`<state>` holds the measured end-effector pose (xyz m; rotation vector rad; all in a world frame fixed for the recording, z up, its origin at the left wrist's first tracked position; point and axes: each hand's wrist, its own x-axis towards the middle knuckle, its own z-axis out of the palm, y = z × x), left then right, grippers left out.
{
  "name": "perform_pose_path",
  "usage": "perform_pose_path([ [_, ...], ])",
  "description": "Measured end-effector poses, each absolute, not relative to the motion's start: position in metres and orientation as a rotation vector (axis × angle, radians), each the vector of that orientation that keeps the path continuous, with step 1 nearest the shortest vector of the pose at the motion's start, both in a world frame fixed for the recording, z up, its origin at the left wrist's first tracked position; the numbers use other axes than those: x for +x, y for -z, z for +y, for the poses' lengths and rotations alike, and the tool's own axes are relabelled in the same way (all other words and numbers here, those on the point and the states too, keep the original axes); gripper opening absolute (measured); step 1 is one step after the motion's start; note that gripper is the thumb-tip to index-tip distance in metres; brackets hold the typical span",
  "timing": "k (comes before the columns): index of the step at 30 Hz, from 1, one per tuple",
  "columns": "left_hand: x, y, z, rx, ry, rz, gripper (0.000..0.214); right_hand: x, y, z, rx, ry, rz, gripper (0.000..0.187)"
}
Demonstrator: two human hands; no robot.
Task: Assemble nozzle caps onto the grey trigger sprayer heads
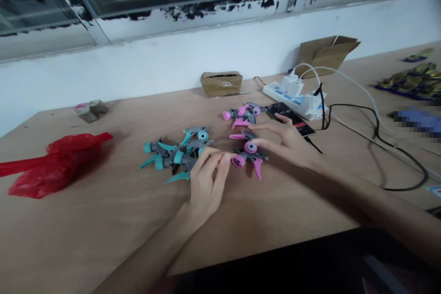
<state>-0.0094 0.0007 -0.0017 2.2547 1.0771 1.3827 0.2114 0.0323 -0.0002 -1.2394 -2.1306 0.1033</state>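
Grey-and-pink trigger spray heads lie in the middle of the table. The fingers of my left hand [208,179] are pinched together at the pink collar of the nearer pink spray head [248,154]. My right hand [289,142] reaches in from the right with thumb and fingers apart. Its thumb is at the round pink knob of that same spray head, and its index finger extends close to the farther pink spray head [243,114]. Just left of my left hand lies a cluster of grey-and-teal spray heads [179,154], partly hidden behind my fingers.
A red plastic bag [69,158] lies at the left, with a small block-like bundle [91,110] behind it. Along the wall stand a small carton [222,84] and an open box [320,55]. A phone [287,115], power strip [292,96] and cables occupy the right.
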Motion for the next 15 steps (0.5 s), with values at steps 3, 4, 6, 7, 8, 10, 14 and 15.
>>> perform_pose_path([
  [3, -0.008, 0.004, -0.001, 2.269, -1.349, 1.046, 0.021, 0.217, -0.002, 0.066, -1.410, 0.074, -2.034, 0.028],
  [4, -0.007, 0.004, -0.002, 2.274, -1.342, 1.038, 0.021, 0.219, -0.002, 0.079, -1.446, 0.101, -2.027, 0.028],
  [6, -0.006, 0.004, -0.003, 2.273, -1.339, 1.025, 0.019, 0.220, 0.001, 0.106, -1.489, 0.126, -2.037, 0.034],
  [7, -0.006, 0.004, -0.003, 2.265, -1.341, 1.027, 0.018, 0.219, 0.003, 0.117, -1.505, 0.130, -2.054, 0.038],
  [8, -0.006, 0.005, -0.003, 2.255, -1.343, 1.037, 0.016, 0.217, 0.006, 0.127, -1.515, 0.128, -2.073, 0.041],
  [10, -0.007, 0.005, -0.002, 2.238, -1.337, 1.066, 0.015, 0.213, 0.011, 0.140, -1.533, 0.114, -2.100, 0.042],
  [14, -0.008, 0.006, 0.001, 2.231, -1.323, 1.073, 0.014, 0.209, 0.007, 0.143, -1.500, 0.048, -2.114, 0.041],
  [15, -0.008, 0.006, 0.002, 2.228, -1.325, 1.066, 0.013, 0.211, 0.001, 0.138, -1.469, 0.018, -2.122, 0.042],
])
